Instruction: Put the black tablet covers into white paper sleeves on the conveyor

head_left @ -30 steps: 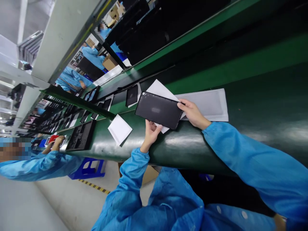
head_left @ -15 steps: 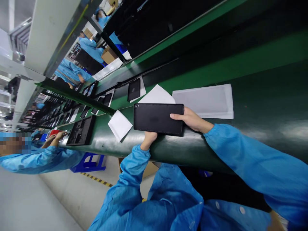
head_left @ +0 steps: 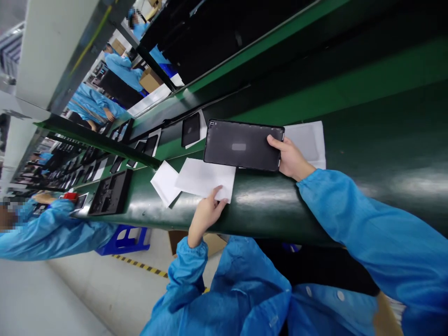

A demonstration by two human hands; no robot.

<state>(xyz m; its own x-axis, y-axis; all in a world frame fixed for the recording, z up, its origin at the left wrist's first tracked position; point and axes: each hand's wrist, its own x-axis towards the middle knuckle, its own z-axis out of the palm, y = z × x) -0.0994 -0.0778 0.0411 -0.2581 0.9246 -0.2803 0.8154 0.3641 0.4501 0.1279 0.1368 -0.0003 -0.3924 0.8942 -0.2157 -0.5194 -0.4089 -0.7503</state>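
My right hand [head_left: 292,158] grips the right end of a black tablet back cover [head_left: 245,156], thumb on top. The cover is tilted above the bench, with a small camera cutout at its upper left corner and a pale rectangle near its middle. Lower left of it, my left hand [head_left: 207,212] has its thumb and fingers at the right corner of a white sleeve [head_left: 205,177] on the bench. That sleeve overlaps a smaller white packet [head_left: 165,183]. A larger translucent white sleeve [head_left: 311,140] lies partly behind the cover.
The green bench [head_left: 371,172] runs across the view. Another tablet [head_left: 191,130] lies on a white sleeve at the back. A black tray [head_left: 111,192] stands to the left, near a co-worker's sleeve [head_left: 63,233]. A dark green post [head_left: 101,142] crosses the left side.
My left hand has left the tablet cover and is now on the white sleeve, which has shifted left and towards me. My right hand has lifted the cover up and to the right.
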